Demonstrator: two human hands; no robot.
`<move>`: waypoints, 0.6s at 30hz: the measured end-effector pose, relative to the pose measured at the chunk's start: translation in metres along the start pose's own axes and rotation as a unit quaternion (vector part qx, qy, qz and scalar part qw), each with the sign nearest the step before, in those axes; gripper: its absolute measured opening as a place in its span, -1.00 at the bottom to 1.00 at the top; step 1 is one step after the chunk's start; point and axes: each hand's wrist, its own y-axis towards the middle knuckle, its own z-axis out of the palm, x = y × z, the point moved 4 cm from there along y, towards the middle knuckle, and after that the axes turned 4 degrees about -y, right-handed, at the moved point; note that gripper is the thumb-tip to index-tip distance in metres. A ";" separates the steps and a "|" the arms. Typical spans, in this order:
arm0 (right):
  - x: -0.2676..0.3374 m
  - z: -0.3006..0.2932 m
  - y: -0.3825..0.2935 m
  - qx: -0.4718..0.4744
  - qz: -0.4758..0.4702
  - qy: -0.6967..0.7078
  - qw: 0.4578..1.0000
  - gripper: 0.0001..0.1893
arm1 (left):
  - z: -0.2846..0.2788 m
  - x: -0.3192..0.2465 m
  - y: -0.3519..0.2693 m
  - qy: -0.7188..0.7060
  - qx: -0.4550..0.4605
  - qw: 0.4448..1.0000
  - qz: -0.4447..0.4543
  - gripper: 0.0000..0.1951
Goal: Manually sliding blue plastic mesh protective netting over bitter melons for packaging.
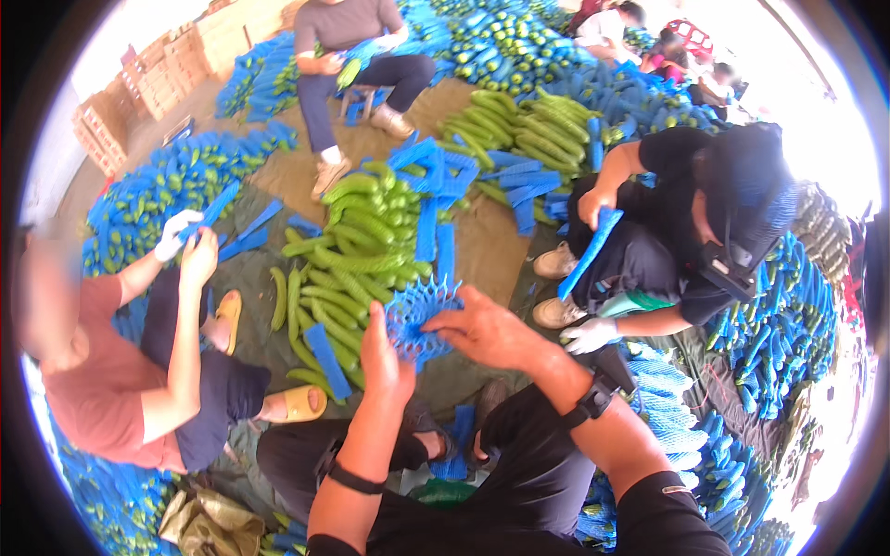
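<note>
Between my hands a blue foam mesh sleeve (421, 320) is stretched wide, its netted mouth facing up toward me. My left hand (384, 351) supports the sleeve's left side, thumb pointing upward. My right hand (483, 330) grips the far right rim, with fingers reaching into the mouth. No vegetable is visible inside the sleeve. Just beyond my hands lies a heap of long green cucumber-like vegetables (361, 257). A flat blue sleeve (327, 361) rests on the heap's near left side, and another flat sleeve (455, 445) lies on the ground between my feet.
A person (111, 361) at left holds a blue sleeve; another (667, 229) at right holds one too. A third person (348, 62) sits opposite on a stool. Sleeved vegetables (181, 181) are piled around us. Cardboard boxes (163, 73) stand far left; a crumpled sack (212, 521) lies near left.
</note>
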 end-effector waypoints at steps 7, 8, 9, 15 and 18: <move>-0.016 -0.022 -0.014 0.184 0.299 0.403 0.845 -0.63 | 0.016 -0.021 -0.030 0.541 0.133 0.812 0.175 -0.72; -0.024 -0.025 -0.020 0.190 0.310 0.491 0.791 -0.63 | 0.025 -0.013 -0.035 0.575 0.138 0.788 0.172 -0.69; -0.030 -0.019 -0.019 0.182 0.269 0.567 0.757 -0.65 | 0.028 -0.010 -0.038 0.553 0.144 0.796 0.200 -0.68; -0.022 0.007 0.015 -0.017 0.107 0.732 0.673 -0.73 | 0.021 -0.005 -0.021 0.384 0.058 0.887 0.249 -0.74; -0.040 -0.002 0.005 -0.047 0.174 0.649 0.740 -0.64 | 0.051 0.002 -0.016 0.292 0.010 0.928 0.231 -0.68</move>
